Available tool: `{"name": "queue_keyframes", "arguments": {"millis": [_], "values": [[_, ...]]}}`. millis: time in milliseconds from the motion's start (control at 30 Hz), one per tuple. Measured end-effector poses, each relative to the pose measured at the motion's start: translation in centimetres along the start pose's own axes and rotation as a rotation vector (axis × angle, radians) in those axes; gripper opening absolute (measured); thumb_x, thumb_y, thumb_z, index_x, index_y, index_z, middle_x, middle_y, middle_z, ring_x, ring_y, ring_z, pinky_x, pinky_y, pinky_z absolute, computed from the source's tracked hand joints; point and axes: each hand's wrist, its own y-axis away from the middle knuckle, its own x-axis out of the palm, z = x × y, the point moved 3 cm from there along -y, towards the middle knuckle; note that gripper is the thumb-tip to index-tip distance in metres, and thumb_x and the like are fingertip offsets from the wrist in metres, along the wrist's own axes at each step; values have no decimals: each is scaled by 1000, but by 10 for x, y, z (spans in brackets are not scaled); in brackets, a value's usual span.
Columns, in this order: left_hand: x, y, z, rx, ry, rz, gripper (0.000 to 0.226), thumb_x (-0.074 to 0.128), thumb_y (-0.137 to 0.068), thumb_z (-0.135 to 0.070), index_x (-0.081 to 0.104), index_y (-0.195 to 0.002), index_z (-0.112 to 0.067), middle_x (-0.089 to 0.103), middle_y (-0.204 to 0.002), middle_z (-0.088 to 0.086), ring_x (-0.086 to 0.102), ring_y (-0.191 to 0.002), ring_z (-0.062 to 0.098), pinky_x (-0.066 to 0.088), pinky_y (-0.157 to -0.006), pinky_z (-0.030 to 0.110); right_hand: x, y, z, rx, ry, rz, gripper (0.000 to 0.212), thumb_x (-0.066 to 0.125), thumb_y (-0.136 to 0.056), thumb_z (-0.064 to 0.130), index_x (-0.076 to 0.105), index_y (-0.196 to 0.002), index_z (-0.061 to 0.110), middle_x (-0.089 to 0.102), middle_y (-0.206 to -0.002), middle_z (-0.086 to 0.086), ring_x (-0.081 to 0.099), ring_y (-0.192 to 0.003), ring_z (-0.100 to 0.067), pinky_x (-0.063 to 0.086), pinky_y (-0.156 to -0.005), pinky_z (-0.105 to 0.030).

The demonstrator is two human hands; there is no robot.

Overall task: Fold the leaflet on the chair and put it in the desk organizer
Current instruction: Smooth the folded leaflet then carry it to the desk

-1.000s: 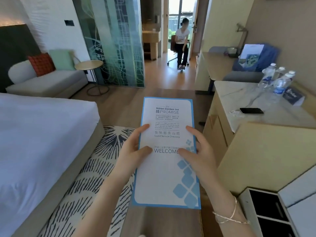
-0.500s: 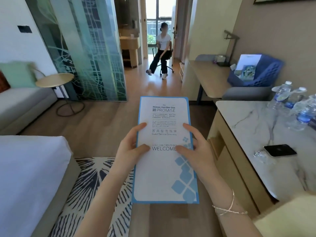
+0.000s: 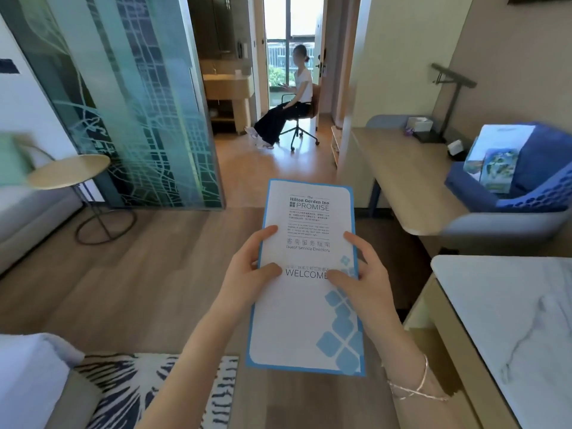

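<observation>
Right up close, two bare forearms reach forward, the right wrist ringed by thin silvery bangles (image 3: 414,385). Between them a tall, narrow leaflet of smooth white paper with a blue border (image 3: 305,323) is held up in the air, flat and already folded to a slim panel, its printed face toward the holder and pale blue rounded squares scattered down its lower right corner. The left hand (image 3: 247,274) has its grip clamped on the left edge, thumb pressed across the front, fingers curled behind. The right hand (image 3: 366,283) pinches the right edge in the same way, thumb lying beside the word WELCOME.

Below lie warm wood-plank flooring (image 3: 148,274) and a shaggy rug in black and cream strokes (image 3: 139,388), next to a soft white bed corner (image 3: 28,373). At the right, a glossy white marble worktop with grey veins (image 3: 507,320) stands well apart from the paper. Farther back, a pale wooden worktop with rounded corners (image 3: 408,178) meets a blue upholstered armchair with a perforated shell (image 3: 532,193), and a frosted teal glass partition (image 3: 139,103) rises on the left.
</observation>
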Motion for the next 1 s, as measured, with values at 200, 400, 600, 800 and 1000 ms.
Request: {"name": "queue_keyframes", "arguments": {"millis": [200, 400, 600, 800, 1000], "values": [[13, -151, 14, -37, 12, -19, 64, 56, -82, 16, 58, -123, -33, 70, -120, 7, 69, -93, 23, 59, -81, 43, 2, -153, -9, 18, 14, 27, 65, 68, -81, -12, 55, -121, 37, 74, -111, -8, 74, -92, -26, 62, -70, -33], [28, -302, 48, -85, 4, 39, 63, 56, -83, 15, 58, -123, -33, 69, -120, 9, 69, -90, 22, 60, -78, 41, 2, -293, -41, 17, 58, -17, 63, 70, -82, -7, 52, -118, 42, 68, -121, -10, 69, -103, -29, 61, -79, -40], [58, -479, 52, -86, 38, 184, 63, 55, -83, 16, 59, -123, -33, 69, -120, 15, 69, -96, 32, 57, -85, 53, -5, -443, -45, -23, 65, -184, 64, 69, -81, -12, 54, -119, 38, 71, -115, -12, 70, -99, -33, 59, -83, -52], [134, -637, 29, -35, -11, 460, 65, 55, -82, 18, 57, -125, -30, 72, -113, 9, 71, -81, 16, 60, -68, 30, -51, -553, -26, -58, 57, -469, 67, 69, -80, -15, 54, -127, 29, 74, -100, 1, 73, -73, -7, 57, -58, -21], [234, -723, 39, -30, -3, 654, 66, 56, -80, 21, 56, -129, -24, 67, -120, 15, 63, -94, 26, 53, -88, 48, -119, -609, -22, -70, 101, -719, 67, 75, -76, -12, 57, -128, 28, 72, -113, -11, 72, -95, -26, 62, -78, -40]]}}
